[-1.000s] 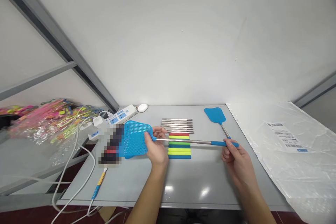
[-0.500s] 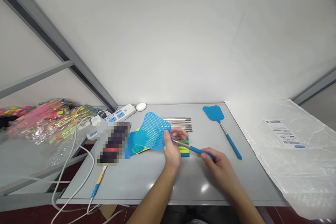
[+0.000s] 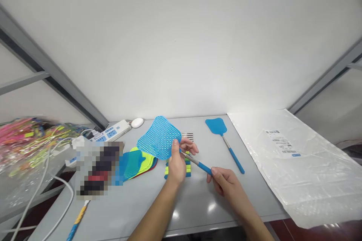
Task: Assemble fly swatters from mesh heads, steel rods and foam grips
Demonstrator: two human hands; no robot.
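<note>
A blue fly swatter with a perforated head and a metal shaft is held above the table, its handle slanting down to the right. My left hand pinches the base of its head, thumb in front, other fingers partly spread behind. The end of the blue grip sits between the thumb and fingers of my right hand. Beneath my left hand lie green and blue grips, partly hidden. Behind it several metal rods show. Loose swatter heads in blue, yellow-green and red are stacked to the left.
Another blue swatter lies at the right, beside a white plastic mailer with a label. At the left are a power strip, a white puck-shaped object, cables, a pixelated object and bagged colourful items.
The view has shifted, so the table's things appear further left. My right hand has slid to the grip's end, uncovering more of it. The swatter stays in both hands.
</note>
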